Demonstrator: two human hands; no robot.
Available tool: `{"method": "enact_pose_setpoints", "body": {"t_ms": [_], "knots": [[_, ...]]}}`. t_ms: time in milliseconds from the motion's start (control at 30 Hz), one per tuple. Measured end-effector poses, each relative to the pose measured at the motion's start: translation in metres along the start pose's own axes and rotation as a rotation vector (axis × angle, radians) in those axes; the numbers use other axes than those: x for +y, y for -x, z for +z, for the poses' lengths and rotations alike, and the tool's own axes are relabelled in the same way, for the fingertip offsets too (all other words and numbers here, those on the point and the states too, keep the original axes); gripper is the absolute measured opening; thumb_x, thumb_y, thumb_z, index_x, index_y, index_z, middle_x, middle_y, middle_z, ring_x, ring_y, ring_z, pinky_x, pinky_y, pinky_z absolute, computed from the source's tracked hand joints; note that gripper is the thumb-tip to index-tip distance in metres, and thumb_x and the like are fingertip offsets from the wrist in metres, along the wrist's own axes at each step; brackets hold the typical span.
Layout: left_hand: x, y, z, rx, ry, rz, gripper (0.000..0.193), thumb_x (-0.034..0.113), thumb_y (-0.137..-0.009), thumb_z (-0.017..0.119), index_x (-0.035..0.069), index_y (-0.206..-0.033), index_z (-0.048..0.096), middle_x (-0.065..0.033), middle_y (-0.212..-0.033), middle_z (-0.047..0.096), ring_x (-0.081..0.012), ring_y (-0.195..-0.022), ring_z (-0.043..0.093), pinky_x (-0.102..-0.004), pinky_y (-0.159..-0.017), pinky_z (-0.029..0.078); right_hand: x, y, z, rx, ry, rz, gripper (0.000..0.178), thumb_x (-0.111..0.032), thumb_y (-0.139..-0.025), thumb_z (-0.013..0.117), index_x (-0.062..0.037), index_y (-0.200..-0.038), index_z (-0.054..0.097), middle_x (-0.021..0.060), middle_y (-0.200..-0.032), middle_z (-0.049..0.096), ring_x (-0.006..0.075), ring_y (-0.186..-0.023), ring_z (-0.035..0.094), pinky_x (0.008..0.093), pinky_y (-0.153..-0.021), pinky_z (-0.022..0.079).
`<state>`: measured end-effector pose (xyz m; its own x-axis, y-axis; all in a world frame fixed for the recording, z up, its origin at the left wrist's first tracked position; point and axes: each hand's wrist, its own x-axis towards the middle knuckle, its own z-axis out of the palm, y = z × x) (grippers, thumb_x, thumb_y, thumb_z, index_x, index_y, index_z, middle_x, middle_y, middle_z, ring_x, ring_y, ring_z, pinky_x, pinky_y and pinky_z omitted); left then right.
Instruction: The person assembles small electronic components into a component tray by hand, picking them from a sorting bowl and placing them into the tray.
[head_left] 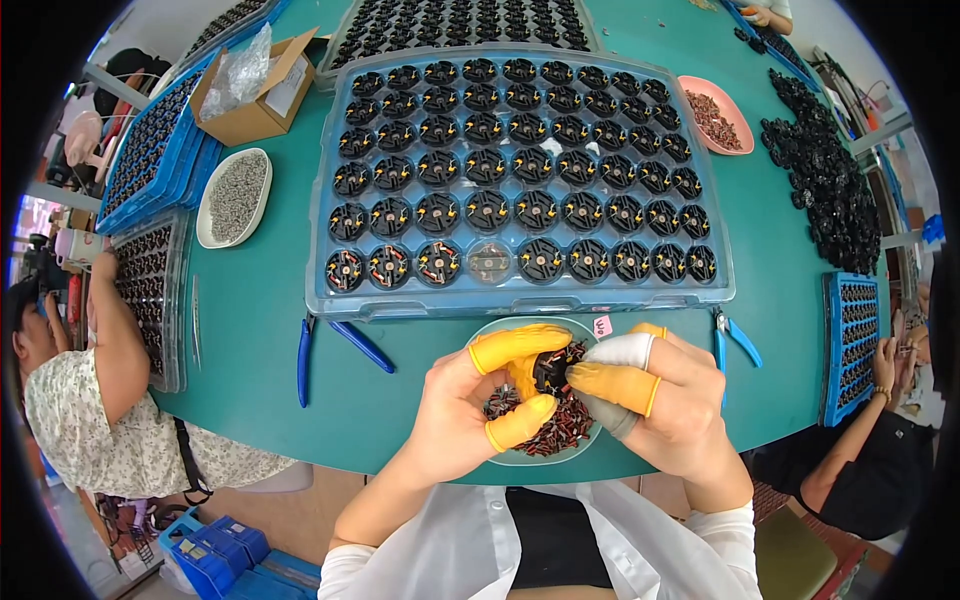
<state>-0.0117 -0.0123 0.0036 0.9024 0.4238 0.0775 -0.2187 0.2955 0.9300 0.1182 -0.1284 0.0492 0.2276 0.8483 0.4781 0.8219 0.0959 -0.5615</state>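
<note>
Above a pale green bowl (527,461) of small reddish-brown, metal-ended components (560,428), my left hand (468,400) grips a round black plastic part (552,372) between yellow-sleeved thumb and fingers. My right hand (660,395), with white, yellow and grey finger covers, pinches at the part's right side; whatever lies between its fingertips is hidden. Just beyond, a clear tray (520,304) holds rows of similar black discs with yellow bits. Three discs at the front left, one of them a black disc (438,263), carry reddish components. Beside them one pocket (489,263) shows its clear bottom.
Blue-handled pliers (305,365) lie left of the bowl, blue-handled cutters (740,342) right of it. Tweezers (196,322), a white dish of silvery bits (204,215), a cardboard box (245,125), a pink dish (745,140) and a black parts pile (815,170) surround the tray. Co-workers sit at both sides.
</note>
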Motion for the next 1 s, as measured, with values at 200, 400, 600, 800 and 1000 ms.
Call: {"method": "enact_pose_setpoints", "body": {"t_ms": [200,400,600,800,1000], "knots": [[-0.001,-0.002,0.0,0.044,0.183,-0.076,0.038,-0.004,-0.072,0.059,-0.002,-0.109,0.05,-0.0062,-0.102,0.052,-0.0088,-0.08,0.05,-0.0253,-0.076,0.042,-0.001,0.001,0.002,0.031,0.173,-0.187,0.032,-0.004,-0.047,0.062,-0.0022,-0.079,0.063,0.0082,-0.079,0.057,0.0192,-0.056,0.052,0.0261,-0.046,0.041],[0.001,-0.003,0.001,0.023,0.204,-0.092,0.038,-0.004,-0.072,0.058,-0.002,-0.109,0.049,-0.0061,-0.103,0.052,-0.0088,-0.083,0.049,-0.0265,-0.078,0.042,0.005,0.006,0.005,0.071,0.268,-0.332,0.034,-0.01,-0.047,0.059,0.0013,-0.078,0.062,0.0106,-0.081,0.055,0.0173,-0.055,0.051,0.0244,-0.043,0.039],[0.0,-0.003,-0.001,-0.012,0.208,-0.12,0.039,-0.004,-0.072,0.058,-0.001,-0.11,0.049,-0.0062,-0.104,0.051,-0.0087,-0.084,0.049,-0.027,-0.079,0.042,0.007,0.002,-0.001,-0.005,0.179,-0.307,0.034,-0.011,-0.047,0.059,-0.0015,-0.079,0.063,0.0082,-0.079,0.055,0.0155,-0.052,0.047,0.025,-0.043,0.036],[-0.003,-0.003,0.002,-0.039,0.131,-0.107,0.04,-0.003,-0.071,0.059,-0.001,-0.109,0.049,-0.0077,-0.107,0.051,-0.0124,-0.091,0.05,-0.0281,-0.082,0.041,0.004,0.002,-0.002,-0.047,0.234,-0.284,0.036,-0.012,-0.046,0.058,-0.0025,-0.08,0.064,0.0074,-0.077,0.055,0.0154,-0.052,0.046,0.025,-0.043,0.034],[-0.011,-0.004,0.006,0.03,0.119,0.024,0.032,-0.004,-0.071,0.056,-0.002,-0.102,0.05,-0.0084,-0.103,0.051,-0.0143,-0.093,0.05,-0.0286,-0.084,0.04,0.011,0.011,0.011,0.066,0.083,-0.21,0.027,-0.005,-0.051,0.068,-0.0023,-0.077,0.062,0.0078,-0.076,0.057,0.0168,-0.05,0.048,0.0258,-0.043,0.035]]}}
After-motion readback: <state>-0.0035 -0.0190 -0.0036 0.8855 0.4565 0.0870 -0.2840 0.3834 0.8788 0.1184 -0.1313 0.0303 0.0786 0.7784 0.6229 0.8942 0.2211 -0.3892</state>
